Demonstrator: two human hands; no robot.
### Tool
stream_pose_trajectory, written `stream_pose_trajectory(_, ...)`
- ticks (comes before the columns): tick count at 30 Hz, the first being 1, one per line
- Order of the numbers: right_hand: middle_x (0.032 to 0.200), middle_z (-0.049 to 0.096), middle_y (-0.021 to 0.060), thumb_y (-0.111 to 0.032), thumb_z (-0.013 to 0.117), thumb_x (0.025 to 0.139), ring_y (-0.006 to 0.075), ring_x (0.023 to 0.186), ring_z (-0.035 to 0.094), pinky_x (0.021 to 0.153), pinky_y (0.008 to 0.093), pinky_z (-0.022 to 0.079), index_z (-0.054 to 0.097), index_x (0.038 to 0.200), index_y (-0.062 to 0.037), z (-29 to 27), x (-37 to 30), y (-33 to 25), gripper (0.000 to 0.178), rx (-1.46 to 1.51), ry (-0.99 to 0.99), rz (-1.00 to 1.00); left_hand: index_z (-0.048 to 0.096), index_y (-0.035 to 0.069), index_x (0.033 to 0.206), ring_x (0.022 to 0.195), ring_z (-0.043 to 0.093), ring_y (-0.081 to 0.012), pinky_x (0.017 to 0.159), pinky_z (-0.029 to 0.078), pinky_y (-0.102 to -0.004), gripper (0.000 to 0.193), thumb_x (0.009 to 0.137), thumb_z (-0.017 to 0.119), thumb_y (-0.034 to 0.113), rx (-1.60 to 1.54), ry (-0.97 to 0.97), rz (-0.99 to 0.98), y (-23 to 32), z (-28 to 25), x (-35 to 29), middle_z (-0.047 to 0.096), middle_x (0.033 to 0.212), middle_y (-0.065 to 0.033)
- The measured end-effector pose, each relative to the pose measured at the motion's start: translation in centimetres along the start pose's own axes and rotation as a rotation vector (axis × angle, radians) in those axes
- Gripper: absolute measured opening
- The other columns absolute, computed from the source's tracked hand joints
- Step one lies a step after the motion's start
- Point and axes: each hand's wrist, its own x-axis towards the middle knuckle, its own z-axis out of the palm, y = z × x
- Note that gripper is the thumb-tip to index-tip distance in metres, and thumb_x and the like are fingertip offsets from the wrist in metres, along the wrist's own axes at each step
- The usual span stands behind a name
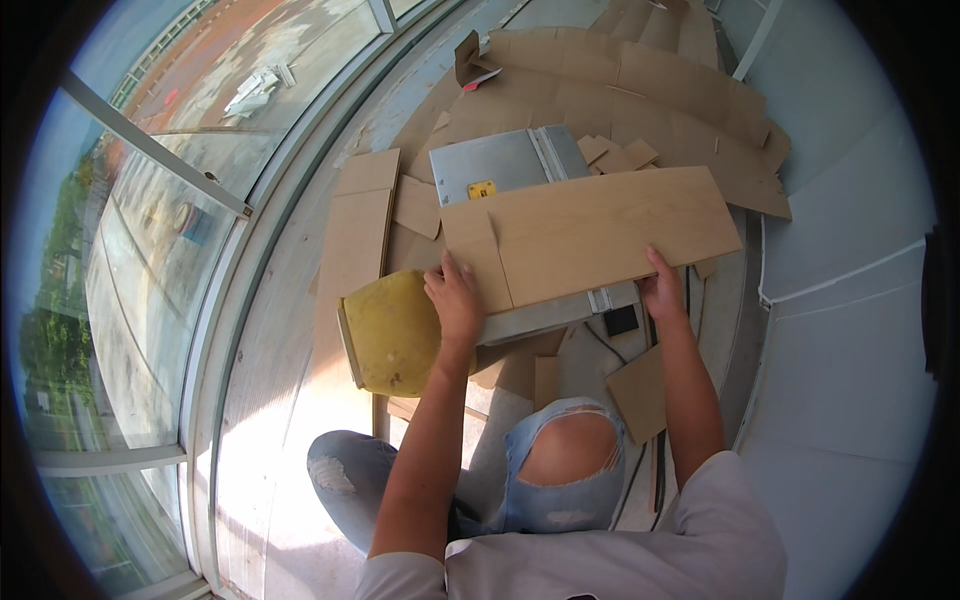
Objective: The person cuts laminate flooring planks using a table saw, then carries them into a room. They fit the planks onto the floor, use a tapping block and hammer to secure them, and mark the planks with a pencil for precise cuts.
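A long, pale brown wooden board (610,235) lies slanted across a grey metal-topped machine that resembles a table saw (495,165). At the board's left end, a shorter wooden piece (475,255) is set off by a straight seam; whether it overlaps the board or butts against it I cannot tell. My left hand (458,302) grips the near corner of this short piece, fingers on its face. Farther right, my right hand (663,287) pinches the board's near edge, thumb on top and fingers mostly hidden beneath. Beside my left wrist is a scuffed yellow rounded object (392,335) with a pale rim.
Flattened cardboard (600,80) covers the floor behind the machine, with small wood offcuts (625,155) nearby. A long panel (360,220) lies at left, beside the glass wall (150,270). Dark cables (605,343) and a square board (640,390) lie near my right knee.
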Motion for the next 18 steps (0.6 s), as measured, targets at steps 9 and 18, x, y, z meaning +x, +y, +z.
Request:
stream_pose_trajectory(9,0.118,0.067,0.0012,-0.025,0.073,0.092,0.0152,0.103,0.066,0.078,0.0301,0.056,0.056,0.131,-0.0114,-0.6,-2.1,-0.2,0.044,-0.018,-0.034,-0.024,0.041,-0.003,0.144,0.108,0.047,-0.0442,0.097,0.040,-0.0515,0.052,0.098,0.058,0.015,-0.034,0.004,0.002,0.2,-0.7,-2.0,0.048,0.121,-0.0275)
stream_pose_trajectory(18,0.135,0.059,0.0061,-0.024,0.070,0.095,0.0195,0.122,0.059,0.100,0.0365,0.051,0.050,0.139,-0.0061,-3.2,-4.5,-2.0,0.052,-0.039,-0.050,0.014,0.044,-0.003,0.142,0.111,0.048,-0.0443,0.098,0.041,-0.0508,0.050,0.097,0.059,0.013,-0.035,0.009,0.001,0.7,-1.7,-3.9,0.049,0.121,-0.0252)
